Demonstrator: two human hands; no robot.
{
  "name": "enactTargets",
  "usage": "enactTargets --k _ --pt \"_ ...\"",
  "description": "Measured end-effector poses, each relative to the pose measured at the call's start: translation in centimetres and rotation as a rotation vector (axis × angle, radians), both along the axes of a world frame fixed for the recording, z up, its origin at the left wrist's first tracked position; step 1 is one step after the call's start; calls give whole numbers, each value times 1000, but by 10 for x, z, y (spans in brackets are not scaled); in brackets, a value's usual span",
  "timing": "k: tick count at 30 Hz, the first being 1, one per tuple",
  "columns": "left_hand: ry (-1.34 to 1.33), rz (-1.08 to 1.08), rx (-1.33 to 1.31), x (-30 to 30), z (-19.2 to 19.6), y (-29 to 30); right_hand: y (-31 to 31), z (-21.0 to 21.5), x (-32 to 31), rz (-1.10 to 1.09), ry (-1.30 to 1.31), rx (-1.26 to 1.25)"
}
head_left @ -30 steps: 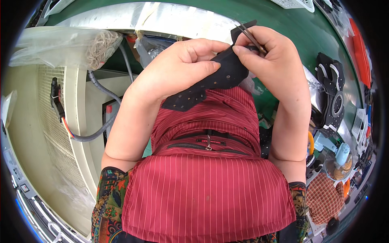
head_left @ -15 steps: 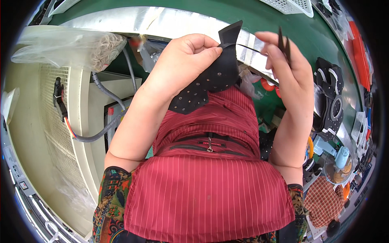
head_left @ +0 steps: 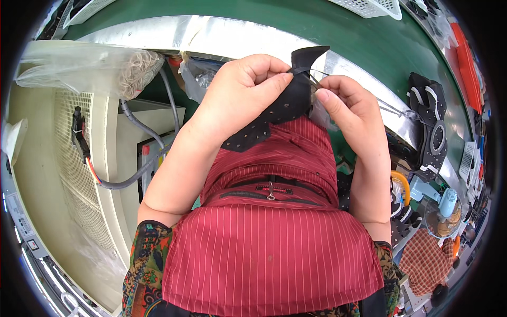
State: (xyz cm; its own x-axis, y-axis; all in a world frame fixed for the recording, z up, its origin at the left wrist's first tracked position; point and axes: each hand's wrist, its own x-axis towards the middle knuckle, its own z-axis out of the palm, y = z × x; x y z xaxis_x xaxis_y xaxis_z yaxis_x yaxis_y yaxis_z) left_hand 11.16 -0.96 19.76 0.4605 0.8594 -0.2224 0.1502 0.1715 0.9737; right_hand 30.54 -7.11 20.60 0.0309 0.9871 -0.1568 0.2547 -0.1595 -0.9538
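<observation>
My left hand [head_left: 248,84] pinches a black fabric piece [head_left: 293,100] between thumb and fingers. It is dotted with small metal eyelets and hangs over my lap, with a plain flap [head_left: 309,55] standing up above my fingertips. A thin black strip [head_left: 301,70] crosses the base of that flap. Close beside it, my right hand [head_left: 351,103] is closed, thumb against fingers, around a dark two-pointed tool [head_left: 315,83]. Most of this tool is hidden by the hand, and its exact kind is unclear. Its tip lies at the strip.
A metal edge [head_left: 158,31] borders the green work surface [head_left: 264,31]. Black eyelet pieces [head_left: 430,127] lie at the right, above a small blue fan [head_left: 446,203]. On the left, a clear bag of beige bands [head_left: 140,71] rests over a cream cabinet [head_left: 97,158].
My right hand has come left and down, from holding the strip stretched out to beside the fabric's flap. The tool's points no longer stick up. My left hand keeps its hold, slightly lower.
</observation>
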Motion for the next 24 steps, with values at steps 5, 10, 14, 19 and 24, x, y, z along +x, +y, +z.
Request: enactTargets --k 5,10,14,19,24 --pt "-16 -20 -14 2 -2 -2 6 -2 1 -6 119 -23" --pt "-10 -14 -20 3 -2 -1 6 -9 4 -180 168 13" --pt "15 -16 7 2 -1 -3 9 -8 7 -179 264 66" --pt "-7 -75 48 5 -1 -4 15 -8 -16 -141 246 88" --pt "55 -133 0 0 3 -5 13 -6 -18 -241 292 74"
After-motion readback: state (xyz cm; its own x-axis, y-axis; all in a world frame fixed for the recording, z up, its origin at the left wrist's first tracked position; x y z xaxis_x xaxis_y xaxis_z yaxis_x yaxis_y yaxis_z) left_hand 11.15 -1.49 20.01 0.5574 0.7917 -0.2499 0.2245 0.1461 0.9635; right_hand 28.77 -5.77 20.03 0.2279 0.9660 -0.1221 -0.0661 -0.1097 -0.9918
